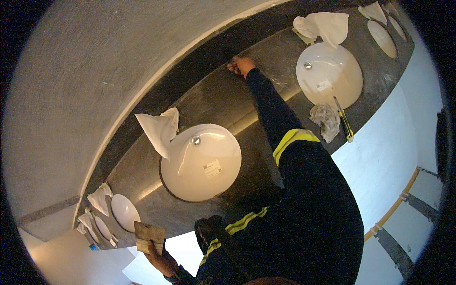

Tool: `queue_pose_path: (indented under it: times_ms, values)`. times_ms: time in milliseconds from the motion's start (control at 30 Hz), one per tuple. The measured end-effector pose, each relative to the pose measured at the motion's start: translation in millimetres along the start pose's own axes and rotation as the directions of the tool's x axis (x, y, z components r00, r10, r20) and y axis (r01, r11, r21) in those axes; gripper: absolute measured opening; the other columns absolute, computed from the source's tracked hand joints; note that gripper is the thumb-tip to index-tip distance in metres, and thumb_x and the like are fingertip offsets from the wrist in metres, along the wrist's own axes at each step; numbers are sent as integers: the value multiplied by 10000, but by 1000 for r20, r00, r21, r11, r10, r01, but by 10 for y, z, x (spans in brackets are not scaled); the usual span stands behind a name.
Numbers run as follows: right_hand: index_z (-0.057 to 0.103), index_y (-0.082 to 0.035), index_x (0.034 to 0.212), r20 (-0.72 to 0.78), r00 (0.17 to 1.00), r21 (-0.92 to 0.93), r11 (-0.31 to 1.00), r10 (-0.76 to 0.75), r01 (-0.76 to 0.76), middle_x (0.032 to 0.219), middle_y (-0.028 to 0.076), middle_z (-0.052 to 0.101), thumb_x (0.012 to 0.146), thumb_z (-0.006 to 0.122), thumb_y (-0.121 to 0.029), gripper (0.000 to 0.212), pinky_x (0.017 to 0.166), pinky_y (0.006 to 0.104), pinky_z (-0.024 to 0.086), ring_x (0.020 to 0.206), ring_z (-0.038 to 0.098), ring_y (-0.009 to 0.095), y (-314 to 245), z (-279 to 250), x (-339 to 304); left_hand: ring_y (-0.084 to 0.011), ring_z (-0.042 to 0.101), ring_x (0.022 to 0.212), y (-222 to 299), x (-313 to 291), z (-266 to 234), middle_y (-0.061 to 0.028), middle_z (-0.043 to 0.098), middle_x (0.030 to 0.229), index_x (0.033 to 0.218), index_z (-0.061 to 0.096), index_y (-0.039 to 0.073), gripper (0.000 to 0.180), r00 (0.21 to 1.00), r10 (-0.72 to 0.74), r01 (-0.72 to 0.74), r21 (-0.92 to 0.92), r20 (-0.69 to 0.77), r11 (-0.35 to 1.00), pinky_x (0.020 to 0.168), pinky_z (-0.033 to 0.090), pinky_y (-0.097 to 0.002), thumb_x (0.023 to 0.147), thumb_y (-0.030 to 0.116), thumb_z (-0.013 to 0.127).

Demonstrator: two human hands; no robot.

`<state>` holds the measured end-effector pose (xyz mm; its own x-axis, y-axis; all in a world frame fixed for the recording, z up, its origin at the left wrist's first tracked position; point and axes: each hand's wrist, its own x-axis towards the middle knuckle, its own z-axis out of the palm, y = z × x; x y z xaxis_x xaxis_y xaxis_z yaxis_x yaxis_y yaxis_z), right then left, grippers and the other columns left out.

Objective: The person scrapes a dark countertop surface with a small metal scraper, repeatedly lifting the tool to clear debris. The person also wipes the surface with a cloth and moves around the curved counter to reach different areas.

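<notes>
Countertop [223,99] of grey stone, white basins [202,161], bare plaster wall [95,71].

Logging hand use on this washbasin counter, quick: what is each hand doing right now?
Left hand: closed on a flat brownish pad, held off the counter's front edge.
Right hand: reached to the counter's back edge against the dark strip; grip cannot be told.

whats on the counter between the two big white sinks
In the head view, between the near sink and the far sink, the grey counter is crossed by the person's right arm.
</notes>
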<state>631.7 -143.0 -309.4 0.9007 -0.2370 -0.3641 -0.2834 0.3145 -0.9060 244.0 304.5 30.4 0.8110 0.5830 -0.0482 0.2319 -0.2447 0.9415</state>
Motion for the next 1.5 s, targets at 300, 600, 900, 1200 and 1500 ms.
queue_pose_path:
  times_ms: [300, 600, 900, 1200, 1500]
  values:
    - [521, -15, 922, 106, 993, 393, 919, -55, 9, 802, 123, 634, 887, 439, -185, 192, 465, 243, 426, 614, 577, 141, -265, -137, -274, -264, 475, 1033, -99, 50, -84, -196, 424, 1193, 1222, 332, -58, 497, 1000, -21, 21, -65, 10, 998, 857, 446, -366, 851, 216, 516]
    - [501, -68, 883, -364, 926, 368, 898, -99, 240, 681, 67, 600, 849, 452, -182, 129, 402, 249, 383, 498, 514, 122, 179, 157, -538, -300, 428, 1104, -196, 221, -152, -176, 353, 1262, 1206, 377, -38, 423, 1000, 6, -7, 23, 27, 1000, 802, 504, -399, 855, 161, 503]
    - [530, -60, 803, -277, 960, 454, 877, -30, 158, 656, 53, 592, 845, 469, -172, 134, 370, 228, 358, 454, 470, 103, 298, 246, -332, -310, 435, 1092, -201, 187, -182, -184, 369, 1233, 1182, 382, -57, 415, 997, 48, -52, 65, 59, 997, 823, 490, -408, 865, 190, 488]
    - [530, -102, 839, -80, 995, 419, 908, 58, -20, 713, 10, 558, 849, 499, -178, 83, 424, 219, 370, 548, 449, 88, 90, 33, -406, -365, 423, 1094, -365, 265, -397, -229, 374, 1185, 1128, 498, 45, 277, 957, 235, -275, 278, 170, 920, 785, 519, -434, 852, 19, 484]
    - [511, -131, 896, -2, 1000, 524, 852, -7, 7, 745, 9, 547, 891, 462, -225, 106, 413, 207, 358, 559, 444, 80, -74, -19, -468, -339, 416, 1110, -83, 112, -64, -216, 350, 1234, 1141, 463, -9, 284, 1000, 23, -23, 10, 11, 1000, 798, 515, -412, 870, 71, 475]
